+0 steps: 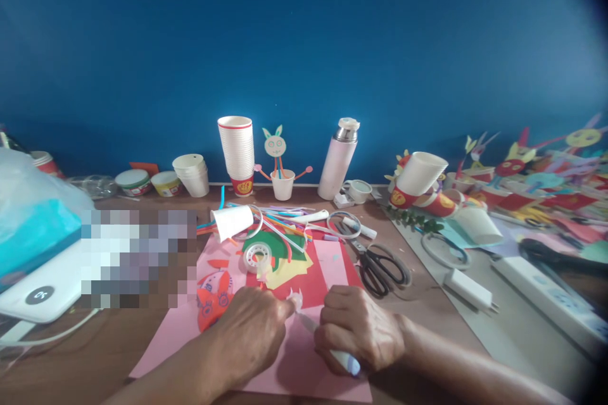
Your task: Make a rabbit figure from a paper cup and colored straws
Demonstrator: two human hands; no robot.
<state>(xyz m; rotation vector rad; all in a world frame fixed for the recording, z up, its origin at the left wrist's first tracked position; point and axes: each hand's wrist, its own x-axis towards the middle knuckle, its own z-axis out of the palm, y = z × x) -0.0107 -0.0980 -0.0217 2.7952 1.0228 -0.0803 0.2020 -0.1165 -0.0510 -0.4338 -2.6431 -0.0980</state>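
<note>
My left hand (259, 329) is closed, its fingertips pinching a small pale pink paper cutout (295, 299) with pointed tips. Just to its right my right hand (358, 329) is closed around a white marker (342, 359) with a light purple end, its front end pointing at the cutout. Both hands are over a large pink sheet (166, 348). Beside my left hand lie orange-red paper cutouts (213, 304) with drawn eyes. A tape roll (257, 257) rests above on yellow, green and red paper.
Black-handled scissors (380, 266) lie right of the paper. Behind are straws, a tipped white cup (232, 223), a cup stack (236, 152), a rabbit-faced cup figure (275, 145) and a pink thermos (337, 161). A white power bank (42, 285) is left, a power strip (551, 297) right.
</note>
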